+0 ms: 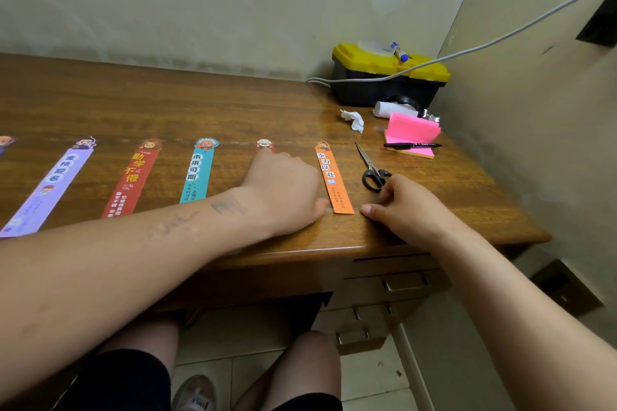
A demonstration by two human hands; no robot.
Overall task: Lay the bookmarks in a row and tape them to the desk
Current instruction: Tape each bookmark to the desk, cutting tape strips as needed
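Several bookmarks lie in a row on the wooden desk (200, 103): purple bookmark (46, 190), red bookmark (133, 177), teal bookmark (197, 177) and orange bookmark (332, 180) at the right end. My left hand (283, 190) lies flat over one more bookmark (264, 143), of which only the cartoon head shows beyond my index finger. Its thumb touches the desk beside the orange bookmark's lower left corner. My right hand (400, 207) rests on the desk, a fingertip pressing just right of the orange bookmark's bottom edge. No tape shows in either hand.
Black-handled scissors (372, 170) lie right of the orange bookmark, close to my right fingers. Behind them are pink sticky notes (412, 130) with a black pen (412, 145), crumpled tissue (354, 120), a white roll (390, 109) and a yellow-lidded toolbox (387, 77). The desk's front edge is near my wrists.
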